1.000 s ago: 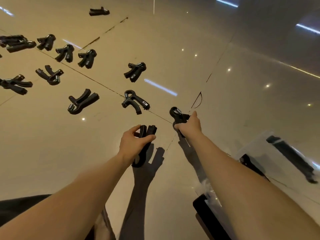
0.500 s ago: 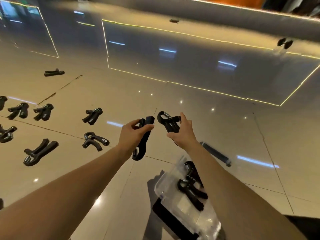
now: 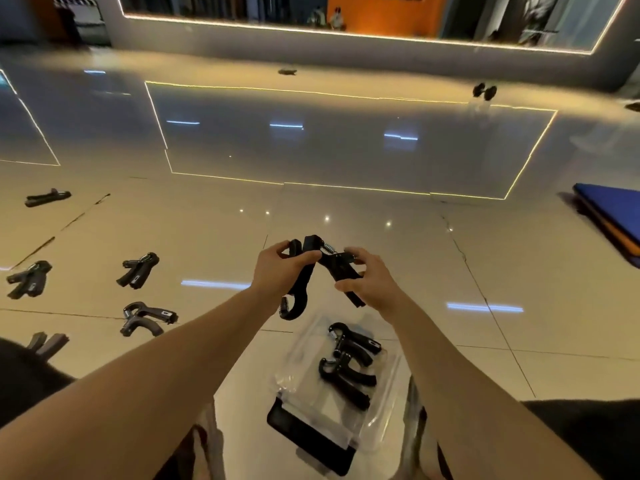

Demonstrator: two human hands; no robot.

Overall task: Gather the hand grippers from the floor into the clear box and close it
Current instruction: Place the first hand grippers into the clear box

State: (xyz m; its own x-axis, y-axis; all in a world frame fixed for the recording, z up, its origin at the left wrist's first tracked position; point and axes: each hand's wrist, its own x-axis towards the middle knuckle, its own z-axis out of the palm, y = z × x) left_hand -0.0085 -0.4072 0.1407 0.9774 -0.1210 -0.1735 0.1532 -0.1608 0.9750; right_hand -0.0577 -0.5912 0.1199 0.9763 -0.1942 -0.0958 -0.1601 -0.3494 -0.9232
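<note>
My left hand has its fingers clenched round a black plastic hand gripper. My right hand grasps a second black gripper, both held close together above the clear plastic box on the glossy tiled floor. I see two black grippers lying inside it and more grippers scattered on the floor to the left.

I've got a blue mat at the right edge, flat on the glossy tiled floor, with an orange layer showing under it. Beyond the mat and a bit left of it, a small black dumbbell on the floor. Further back from the mat, a light strip runs along a grey ledge, with an orange panel above. Left of the mat the floor mirrors a bright outline plus some blue-white streaks.
</note>
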